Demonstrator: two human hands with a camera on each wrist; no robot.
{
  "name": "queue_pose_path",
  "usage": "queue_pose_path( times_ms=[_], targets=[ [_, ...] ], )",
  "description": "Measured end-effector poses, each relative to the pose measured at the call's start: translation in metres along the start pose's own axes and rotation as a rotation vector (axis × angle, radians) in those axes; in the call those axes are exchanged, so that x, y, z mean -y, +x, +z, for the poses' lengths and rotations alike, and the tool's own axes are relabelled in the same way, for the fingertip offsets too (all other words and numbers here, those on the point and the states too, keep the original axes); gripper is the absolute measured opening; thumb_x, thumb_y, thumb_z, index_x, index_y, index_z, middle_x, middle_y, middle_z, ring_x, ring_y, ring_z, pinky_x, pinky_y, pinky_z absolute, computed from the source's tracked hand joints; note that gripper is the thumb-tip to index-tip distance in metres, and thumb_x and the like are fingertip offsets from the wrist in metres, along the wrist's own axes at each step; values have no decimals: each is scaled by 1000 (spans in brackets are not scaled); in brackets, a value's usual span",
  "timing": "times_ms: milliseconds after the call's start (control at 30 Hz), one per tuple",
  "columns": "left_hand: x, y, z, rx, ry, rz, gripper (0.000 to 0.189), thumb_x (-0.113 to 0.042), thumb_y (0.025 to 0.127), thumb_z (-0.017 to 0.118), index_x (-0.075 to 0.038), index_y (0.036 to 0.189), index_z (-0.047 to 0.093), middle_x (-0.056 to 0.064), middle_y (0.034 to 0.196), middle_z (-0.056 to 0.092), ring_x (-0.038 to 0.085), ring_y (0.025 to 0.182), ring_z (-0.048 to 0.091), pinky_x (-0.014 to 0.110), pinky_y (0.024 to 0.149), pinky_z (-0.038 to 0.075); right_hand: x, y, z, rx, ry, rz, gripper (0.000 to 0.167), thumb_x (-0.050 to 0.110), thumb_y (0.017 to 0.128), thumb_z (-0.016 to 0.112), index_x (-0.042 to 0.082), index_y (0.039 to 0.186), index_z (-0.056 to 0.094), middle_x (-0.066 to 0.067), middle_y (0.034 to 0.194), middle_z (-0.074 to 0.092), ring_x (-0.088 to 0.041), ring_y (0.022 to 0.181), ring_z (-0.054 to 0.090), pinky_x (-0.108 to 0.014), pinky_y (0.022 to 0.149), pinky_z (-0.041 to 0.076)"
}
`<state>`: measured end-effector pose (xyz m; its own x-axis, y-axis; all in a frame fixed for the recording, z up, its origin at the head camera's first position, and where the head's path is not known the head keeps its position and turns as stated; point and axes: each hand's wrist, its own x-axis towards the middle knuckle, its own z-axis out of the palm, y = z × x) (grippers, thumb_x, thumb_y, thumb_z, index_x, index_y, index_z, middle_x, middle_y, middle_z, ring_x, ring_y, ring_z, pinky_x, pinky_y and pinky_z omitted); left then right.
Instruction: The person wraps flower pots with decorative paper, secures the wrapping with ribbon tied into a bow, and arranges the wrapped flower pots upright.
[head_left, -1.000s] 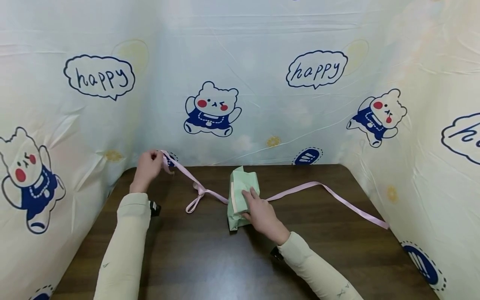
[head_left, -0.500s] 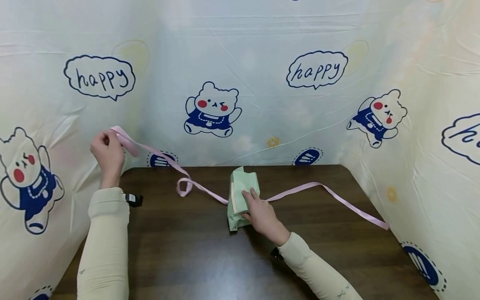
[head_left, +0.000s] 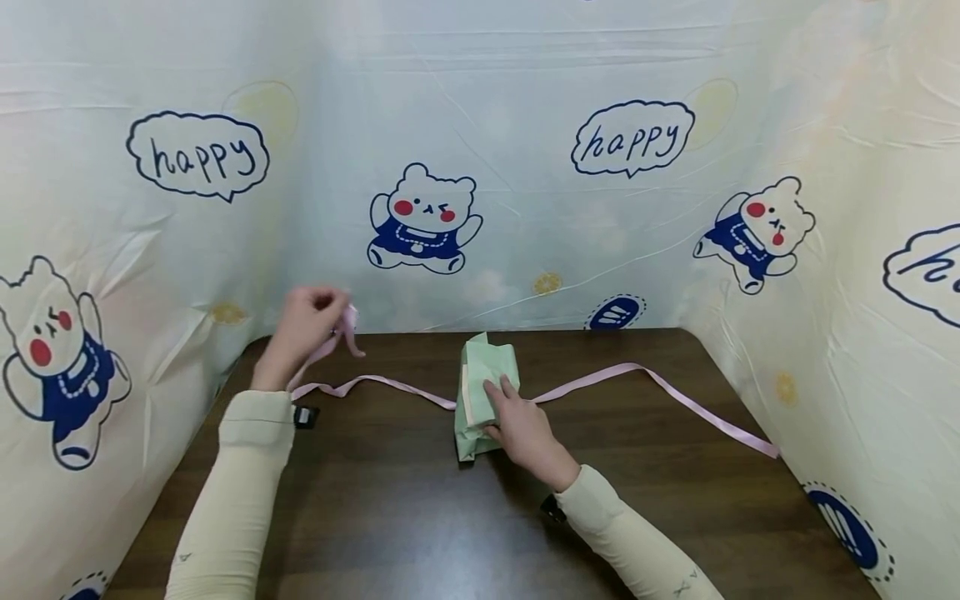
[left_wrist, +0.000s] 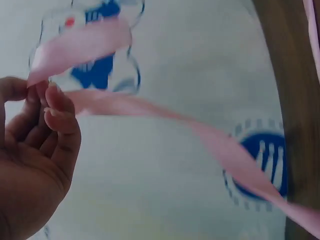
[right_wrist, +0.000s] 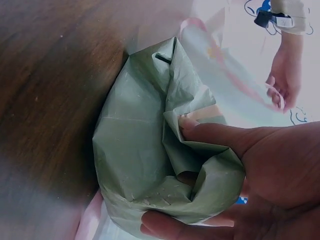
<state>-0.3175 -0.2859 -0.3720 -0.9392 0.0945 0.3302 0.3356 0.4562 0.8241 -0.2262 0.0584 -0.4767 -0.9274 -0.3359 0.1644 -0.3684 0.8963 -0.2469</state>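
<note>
My left hand (head_left: 300,329) pinches the pink ribbon (head_left: 375,379) over the table's back left, a short free tail hanging from the fingertips. In the left wrist view, the ribbon (left_wrist: 225,147) runs twisted away from the hand (left_wrist: 40,150). A small green paper package (head_left: 487,362) with folded top stands mid-table, and the ribbon meets it on both sides. My right hand (head_left: 528,429) holds this package. The right wrist view shows the thumb (right_wrist: 200,129) over the folded paper top, with fingers (right_wrist: 175,227) against the package's side.
The ribbon's other length arches across the right of the dark wooden table (head_left: 420,517), its end at the right edge. A pale printed curtain (head_left: 525,225) with bears and "happy" bubbles surrounds the table's back and sides. Dark camera bands (head_left: 306,417) sit at both wrists.
My left hand swung left and up with the ribbon, then came back right and lower. The ribbon's loop near the package has opened out. Right hand and package stayed still.
</note>
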Motion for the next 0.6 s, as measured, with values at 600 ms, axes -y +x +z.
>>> queue_pose_path(
  times_ms=[600],
  targets=[
    [-45, 21, 151, 389, 5, 98, 28, -28, 103, 61, -7, 98, 78, 8, 83, 71, 24, 73, 63, 34, 64, 54, 0, -1, 3, -10, -54, 1, 75, 32, 87, 82, 10, 151, 49, -26, 153, 45, -38, 86, 71, -45, 60, 58]
  ],
)
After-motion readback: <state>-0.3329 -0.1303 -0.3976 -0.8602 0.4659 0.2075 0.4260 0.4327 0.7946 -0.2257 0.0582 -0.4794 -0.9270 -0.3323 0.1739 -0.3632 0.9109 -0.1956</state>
